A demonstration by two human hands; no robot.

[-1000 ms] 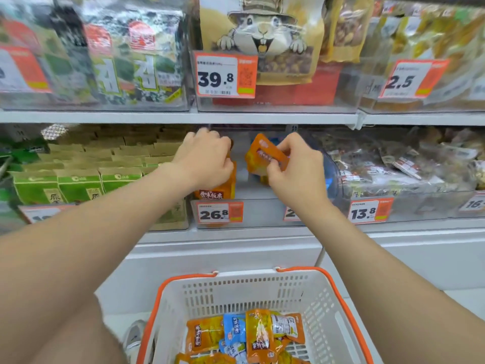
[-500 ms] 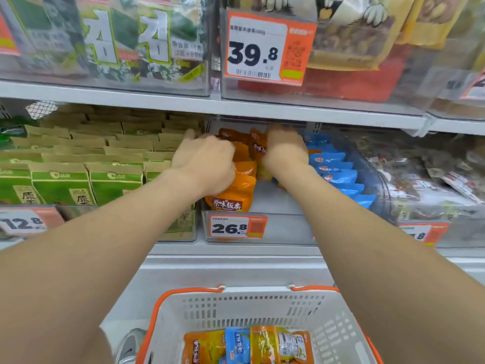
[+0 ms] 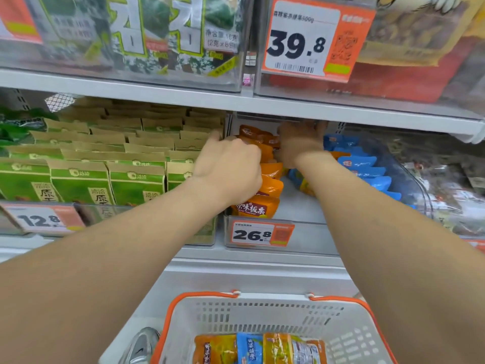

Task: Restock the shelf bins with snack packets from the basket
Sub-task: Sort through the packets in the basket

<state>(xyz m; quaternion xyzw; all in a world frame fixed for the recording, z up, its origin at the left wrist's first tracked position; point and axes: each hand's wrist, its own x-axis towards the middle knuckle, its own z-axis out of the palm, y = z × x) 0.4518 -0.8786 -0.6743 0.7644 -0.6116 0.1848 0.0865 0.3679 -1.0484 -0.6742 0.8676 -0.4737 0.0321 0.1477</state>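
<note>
Right hand point(image 3: 299, 144) has pushed deep into the bin point(image 3: 301, 214), likely seating another packet; left hand point(image 3: 231, 169) curls its fingers over the orange packets point(image 3: 271, 186); right fingers hidden.

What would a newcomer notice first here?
Both bare arms stretch into one clear shelf bin mid-frame: the left hand sits on the row of orange packets, and the right hand is deep at the back beside them, fingers hidden. Above, the big 39.8 price tag stands out at top right. At bottom centre sits the white basket with an orange rim, loose packets inside.
</note>
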